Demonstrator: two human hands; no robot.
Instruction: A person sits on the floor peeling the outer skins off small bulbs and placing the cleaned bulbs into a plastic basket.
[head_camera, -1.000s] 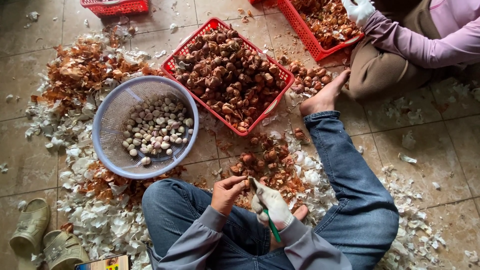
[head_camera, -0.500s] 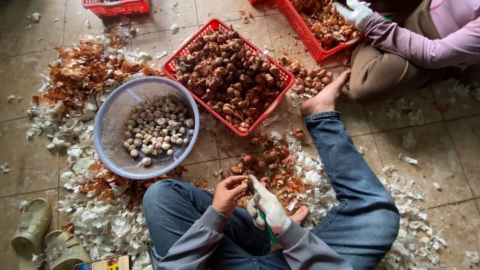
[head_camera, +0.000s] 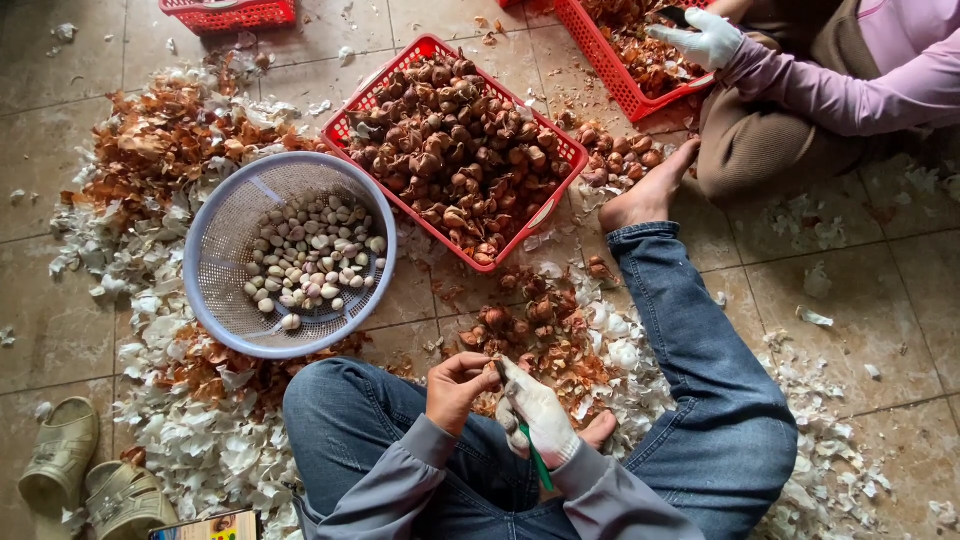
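My bare left hand (head_camera: 458, 390) pinches a small shallot (head_camera: 497, 372) so the bulb stays steady. My gloved right hand (head_camera: 537, 415) grips a green-handled knife (head_camera: 534, 458) against it, over the peel pile (head_camera: 545, 335) between my legs.

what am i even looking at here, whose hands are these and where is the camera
The camera sits on a person's head and looks down at their lap as they sit on a tiled floor. Their bare left hand pinches a small bulb, too hidden to point out. Their gloved right hand holds a green-handled knife. Ahead lie a red basket of brown unpeeled bulbs, a bluish strainer of peeled pale cloves, and heaps of peelings. The white glove at the top right belongs to a second person.
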